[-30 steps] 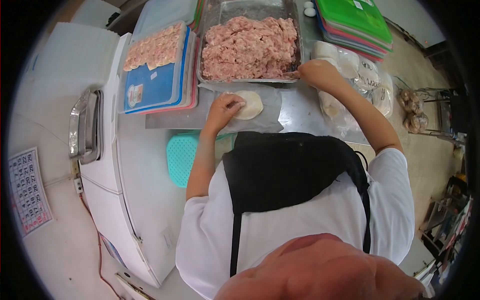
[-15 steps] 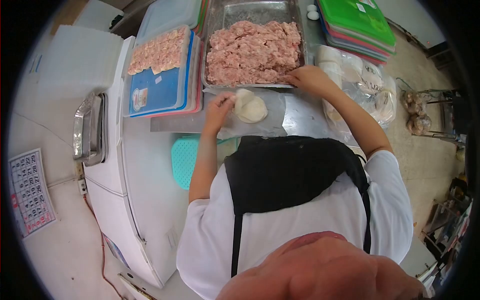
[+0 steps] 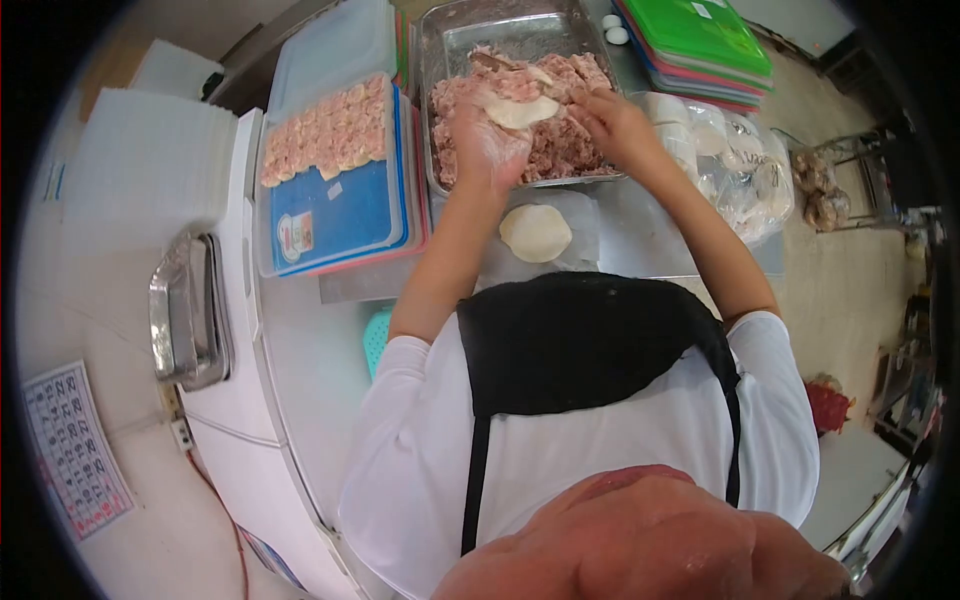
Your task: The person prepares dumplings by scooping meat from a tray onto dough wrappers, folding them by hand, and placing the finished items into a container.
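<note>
Since half a second ago, the left hand has moved from the bench to above the ground meat, taking a round wrapper with it. It is turned palm up, fairly flat, with the wrapper lying on the fingers and pinkish meat showing at the wrapper's far side. Just to its right is the right hand, fingers bent, above the near right part of the tray; whether it grips anything I cannot tell. Another round wrapper lies on the bench, on a thin sheet, nearer the body than both hands.

Left of the left hand, a blue-based container has a label too small to read. Right of the right hand, a clear bag of white rounds carries black handwriting that I cannot make out. Well to the left of the left hand and nearer the body, a calendar shows numbers such as 28 and 29.

Beyond both hands, the tray's metal floor shows up to its far rim. Behind them, bench metal shows right of the wrapper on the sheet, and the bench's near edge runs beside the black apron.
</note>
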Available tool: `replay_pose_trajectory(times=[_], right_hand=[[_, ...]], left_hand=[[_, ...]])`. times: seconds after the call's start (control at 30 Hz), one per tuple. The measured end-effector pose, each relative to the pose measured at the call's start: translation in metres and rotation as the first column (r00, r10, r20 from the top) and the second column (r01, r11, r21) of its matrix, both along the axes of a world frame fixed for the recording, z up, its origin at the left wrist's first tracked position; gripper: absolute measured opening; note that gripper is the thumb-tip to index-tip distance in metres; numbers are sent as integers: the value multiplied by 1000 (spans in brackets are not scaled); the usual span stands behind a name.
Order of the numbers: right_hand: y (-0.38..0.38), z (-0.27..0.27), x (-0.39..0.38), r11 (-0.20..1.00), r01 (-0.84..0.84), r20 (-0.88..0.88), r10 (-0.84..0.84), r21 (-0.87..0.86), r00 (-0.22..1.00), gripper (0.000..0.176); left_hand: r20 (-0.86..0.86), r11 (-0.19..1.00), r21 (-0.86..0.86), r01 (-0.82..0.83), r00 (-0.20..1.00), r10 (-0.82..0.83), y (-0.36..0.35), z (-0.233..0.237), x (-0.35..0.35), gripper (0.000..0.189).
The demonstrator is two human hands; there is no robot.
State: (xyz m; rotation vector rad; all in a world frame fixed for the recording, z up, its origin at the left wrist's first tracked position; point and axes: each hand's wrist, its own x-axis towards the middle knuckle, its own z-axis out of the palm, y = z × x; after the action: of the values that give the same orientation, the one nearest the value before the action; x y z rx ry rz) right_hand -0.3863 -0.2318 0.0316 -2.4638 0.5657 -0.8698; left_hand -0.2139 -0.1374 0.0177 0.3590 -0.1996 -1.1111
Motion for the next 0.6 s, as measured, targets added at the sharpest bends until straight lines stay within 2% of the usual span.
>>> replay_pose_trajectory(times=[0.03, 0.07, 0.1, 0.17, 0.27, 0.37, 0.47, 0.57, 0.6], right_hand=[[5, -8, 2, 997, 9, 21, -8, -77, 1000, 26], [9, -13, 3, 988, 17, 39, -11, -153, 999, 25], [10, -8, -1, 983, 37, -121, -60, -181, 991, 25], [18, 15, -18, 970, 70, -420, -166, -234, 892, 24], [46, 54, -28, 947, 118, -446, -248, -299, 860, 24], [33, 5, -19, 961, 61, -366, -160, -269, 917, 24], [47, 68, -29, 942, 87, -536, -259, -324, 804, 25], [60, 77, -22, 962, 80, -364, -175, -263, 915, 29], [57, 68, -22, 970, 63, -372, -150, -236, 916, 29]], left_hand=[[9, 1000, -20, -11, 1000, 12, 3, 17, -3, 58], [-13, 1000, 7, -24, 1000, 24, 4, 15, 2, 62], [-32, 999, 30, -38, 999, 38, 3, 10, 8, 65], [-13, 992, 98, -80, 997, 81, -3, -10, 19, 75], [105, 993, 100, -57, 993, 46, -11, -26, 28, 77], [-66, 960, 274, 55, 997, -39, 1, 15, 15, 77], [-40, 950, 306, 63, 998, -53, 1, 16, 20, 76], [-4, 967, 252, 42, 999, -43, -5, 12, 22, 69], [-23, 964, 266, 27, 999, -21, -4, 15, 21, 67]])
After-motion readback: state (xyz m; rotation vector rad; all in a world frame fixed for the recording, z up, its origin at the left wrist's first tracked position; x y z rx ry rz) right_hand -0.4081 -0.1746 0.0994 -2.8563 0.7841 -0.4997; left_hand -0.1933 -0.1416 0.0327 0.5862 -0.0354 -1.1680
